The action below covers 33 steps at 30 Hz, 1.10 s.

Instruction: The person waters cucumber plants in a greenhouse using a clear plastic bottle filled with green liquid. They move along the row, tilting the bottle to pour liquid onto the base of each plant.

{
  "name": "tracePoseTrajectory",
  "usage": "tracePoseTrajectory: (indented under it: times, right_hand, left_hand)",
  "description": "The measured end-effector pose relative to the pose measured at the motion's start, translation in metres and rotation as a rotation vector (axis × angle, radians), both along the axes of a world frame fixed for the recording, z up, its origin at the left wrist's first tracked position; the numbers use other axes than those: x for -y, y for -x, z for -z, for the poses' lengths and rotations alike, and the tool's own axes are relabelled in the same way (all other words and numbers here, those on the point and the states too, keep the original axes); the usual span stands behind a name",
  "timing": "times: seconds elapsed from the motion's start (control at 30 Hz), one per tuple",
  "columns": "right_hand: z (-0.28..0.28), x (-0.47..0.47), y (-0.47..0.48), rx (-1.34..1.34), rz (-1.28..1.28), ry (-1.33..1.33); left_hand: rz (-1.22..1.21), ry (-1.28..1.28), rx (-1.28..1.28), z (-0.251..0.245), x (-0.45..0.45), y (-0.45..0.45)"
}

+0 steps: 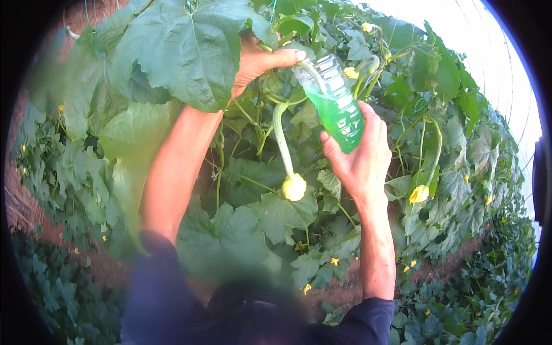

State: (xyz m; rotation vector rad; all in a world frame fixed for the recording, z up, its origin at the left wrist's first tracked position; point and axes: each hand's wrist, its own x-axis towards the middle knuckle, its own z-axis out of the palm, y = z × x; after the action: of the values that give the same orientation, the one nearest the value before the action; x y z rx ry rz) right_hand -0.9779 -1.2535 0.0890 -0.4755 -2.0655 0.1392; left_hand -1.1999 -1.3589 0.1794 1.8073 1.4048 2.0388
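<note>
My right hand grips the lower part of a clear ribbed plastic bottle, tilted with its mouth up and to the left. Bright green liquid fills most of it. A slender, curved young gourd fruit runs into the bottle's open mouth, and its tip reaches the liquid. My left hand is at the mouth, its thumb stretched over the upper end of that fruit. A large leaf covers part of this hand, and its other fingers are hard to make out. Another young gourd hangs below, ending in a yellowish flower.
Dense climbing vines surround both arms. One more young gourd with a yellow flower hangs at the right. A blurred leaf overlaps my left forearm. Bare soil shows beneath, and pale greenhouse film rises at upper right.
</note>
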Motion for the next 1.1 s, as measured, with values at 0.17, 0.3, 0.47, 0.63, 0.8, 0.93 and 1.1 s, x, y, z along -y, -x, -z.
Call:
tracePoseTrajectory:
  times: [0.17,0.3,0.47,0.63,0.8,0.93,1.1]
  right_hand:
    - [-0.001,0.003,0.005,-0.029,-0.018,0.079]
    - [0.001,0.002,0.010,-0.046,-0.043,0.104]
    - [0.011,-0.004,0.016,-0.108,-0.100,0.049]
    - [0.032,-0.008,0.007,-0.136,-0.123,0.231]
    - [0.058,-0.006,-0.017,-0.158,-0.168,0.335]
    - [0.077,-0.001,-0.042,-0.203,-0.225,0.436]
    - [0.100,0.011,-0.063,-0.226,-0.246,0.485]
  left_hand:
    - [-0.038,0.020,-0.025,0.002,0.002,0.004]
    - [-0.081,0.030,-0.014,0.005,-0.002,0.008]
    - [-0.065,0.206,0.152,0.007,-0.004,0.017]
    - [-0.104,0.153,0.240,0.018,-0.012,0.027]
    - [-0.112,-0.020,0.222,0.035,-0.034,0.031]
    - [-0.021,-0.016,0.244,0.047,-0.051,0.032]
    - [0.081,-0.111,0.407,0.064,-0.074,0.025]
